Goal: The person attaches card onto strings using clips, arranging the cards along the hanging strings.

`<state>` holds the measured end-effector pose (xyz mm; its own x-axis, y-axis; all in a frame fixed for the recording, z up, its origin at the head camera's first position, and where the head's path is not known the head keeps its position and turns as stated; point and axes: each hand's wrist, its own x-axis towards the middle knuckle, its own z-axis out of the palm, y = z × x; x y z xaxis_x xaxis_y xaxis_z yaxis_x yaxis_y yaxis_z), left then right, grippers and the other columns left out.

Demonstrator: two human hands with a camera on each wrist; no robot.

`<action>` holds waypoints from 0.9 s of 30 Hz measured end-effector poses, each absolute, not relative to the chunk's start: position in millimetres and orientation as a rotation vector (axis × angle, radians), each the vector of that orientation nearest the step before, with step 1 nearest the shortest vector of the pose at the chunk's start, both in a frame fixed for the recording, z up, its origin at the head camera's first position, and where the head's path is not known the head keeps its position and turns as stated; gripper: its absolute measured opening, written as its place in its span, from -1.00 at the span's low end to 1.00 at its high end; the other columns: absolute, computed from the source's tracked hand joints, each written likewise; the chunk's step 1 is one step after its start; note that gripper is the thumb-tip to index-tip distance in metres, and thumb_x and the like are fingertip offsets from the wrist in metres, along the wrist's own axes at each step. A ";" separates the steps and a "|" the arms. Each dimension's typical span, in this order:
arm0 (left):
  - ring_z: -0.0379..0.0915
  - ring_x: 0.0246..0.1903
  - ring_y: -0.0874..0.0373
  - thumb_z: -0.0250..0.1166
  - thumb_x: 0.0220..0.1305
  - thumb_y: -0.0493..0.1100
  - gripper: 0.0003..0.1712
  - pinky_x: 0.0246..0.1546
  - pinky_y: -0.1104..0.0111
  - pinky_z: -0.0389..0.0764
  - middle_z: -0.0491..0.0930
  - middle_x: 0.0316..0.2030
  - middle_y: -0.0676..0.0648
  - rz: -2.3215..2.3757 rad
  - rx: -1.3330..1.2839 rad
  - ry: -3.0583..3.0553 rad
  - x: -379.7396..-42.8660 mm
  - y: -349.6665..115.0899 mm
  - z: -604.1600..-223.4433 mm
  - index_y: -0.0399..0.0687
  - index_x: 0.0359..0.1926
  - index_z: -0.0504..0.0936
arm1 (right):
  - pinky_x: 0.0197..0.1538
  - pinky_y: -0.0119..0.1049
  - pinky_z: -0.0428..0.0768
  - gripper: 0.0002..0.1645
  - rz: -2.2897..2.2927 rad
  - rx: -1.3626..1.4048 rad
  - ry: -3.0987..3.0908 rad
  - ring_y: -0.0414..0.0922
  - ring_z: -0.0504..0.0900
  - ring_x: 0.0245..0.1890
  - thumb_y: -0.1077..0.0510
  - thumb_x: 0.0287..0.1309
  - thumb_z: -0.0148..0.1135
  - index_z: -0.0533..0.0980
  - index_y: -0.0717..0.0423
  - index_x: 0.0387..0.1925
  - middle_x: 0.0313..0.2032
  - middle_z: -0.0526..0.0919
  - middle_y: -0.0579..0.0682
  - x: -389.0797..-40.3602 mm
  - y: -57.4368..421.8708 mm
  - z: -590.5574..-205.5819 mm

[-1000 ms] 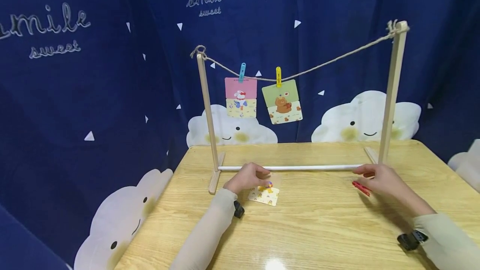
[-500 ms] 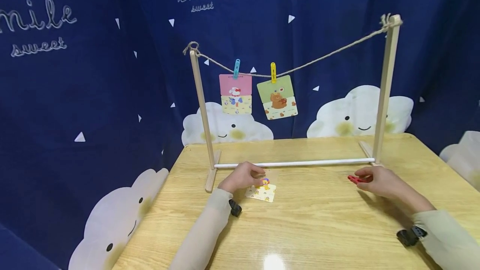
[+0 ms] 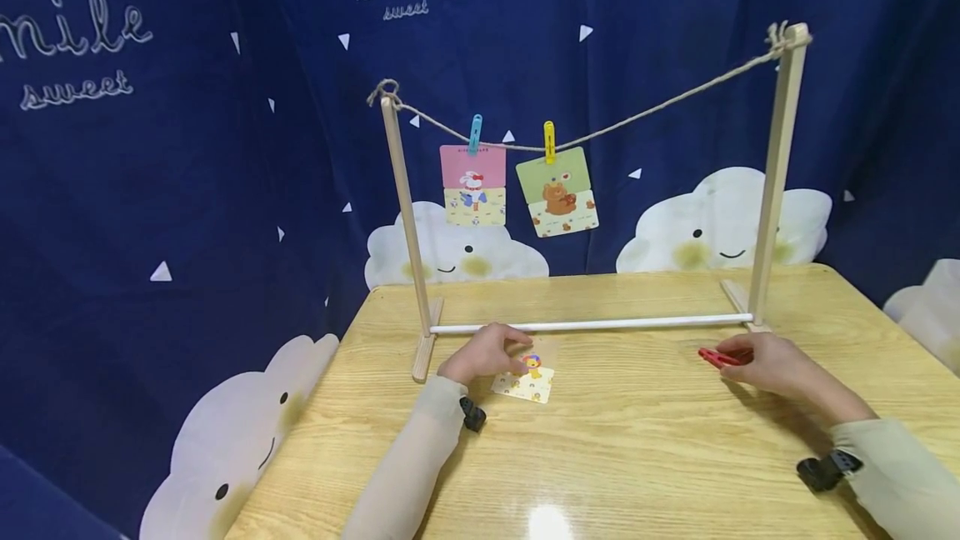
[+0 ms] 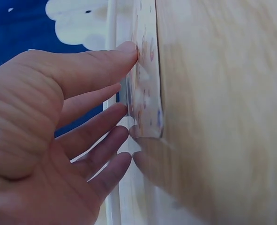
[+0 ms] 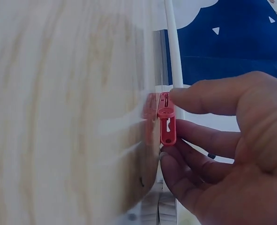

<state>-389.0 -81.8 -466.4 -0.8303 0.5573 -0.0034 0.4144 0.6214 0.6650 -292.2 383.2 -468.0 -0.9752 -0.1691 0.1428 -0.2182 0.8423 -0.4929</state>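
My left hand [image 3: 491, 354] reaches over a small card [image 3: 523, 388] with a lion picture, lying flat on the wooden table. In the left wrist view the thumb tip touches the card [image 4: 147, 89], while the other fingers extend loosely beside its edge. On the right, my right hand [image 3: 767, 363] pinches a red clothespin [image 3: 718, 357] between thumb and fingers. The right wrist view shows that clothespin [image 5: 168, 119] right at the tabletop, its reflection beside it. The thumb is at one end and the fingertips are around the other.
Behind the hands stands a wooden frame [image 3: 780, 173] with a sagging string [image 3: 675, 100] and a white bottom rod [image 3: 600, 325]. A blue clothespin [image 3: 476, 133] holds a pink rabbit card [image 3: 474, 169]; a yellow clothespin [image 3: 550, 142] holds a green bear card [image 3: 543, 182]. A dark blue curtain hangs behind.
The red clothespin has turned and now sits between the right thumb and fingers. My left hand stays at the lion card. The head view has shifted slightly.
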 end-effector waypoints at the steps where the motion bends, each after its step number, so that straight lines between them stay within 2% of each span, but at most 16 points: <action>1: 0.42 0.35 0.06 0.59 0.15 -0.19 -0.40 0.36 0.15 0.42 0.61 0.27 0.03 0.992 0.804 2.641 -389.3 -81.5 -466.2 -0.03 0.24 0.68 | -0.25 -0.24 0.53 -0.44 0.797 0.302 -2.928 -0.04 0.66 -0.22 0.09 0.03 0.57 0.65 0.38 0.00 -0.16 0.77 0.18 -292.6 383.9 -467.9; 16: 0.38 0.39 0.02 0.63 0.10 -0.15 -0.27 0.39 0.17 0.38 0.58 0.31 -0.06 0.896 0.849 2.651 -390.0 -79.2 -463.7 -0.11 0.30 0.62 | -0.25 -0.22 0.53 -0.47 0.814 0.267 -2.938 -0.02 0.66 -0.21 0.10 0.10 0.55 0.65 0.39 0.00 -0.15 0.76 0.23 -289.7 382.7 -464.2; 27: 0.31 0.42 -0.05 0.68 0.02 -0.07 -0.10 0.42 0.12 0.34 0.51 0.36 -0.10 0.803 0.935 2.645 -390.7 -82.1 -461.2 -0.15 0.39 0.52 | -0.30 -0.28 0.48 -0.45 0.823 0.270 -2.953 -0.12 0.59 -0.28 0.10 0.05 0.57 0.64 0.39 0.00 -0.22 0.76 0.13 -290.2 383.5 -466.6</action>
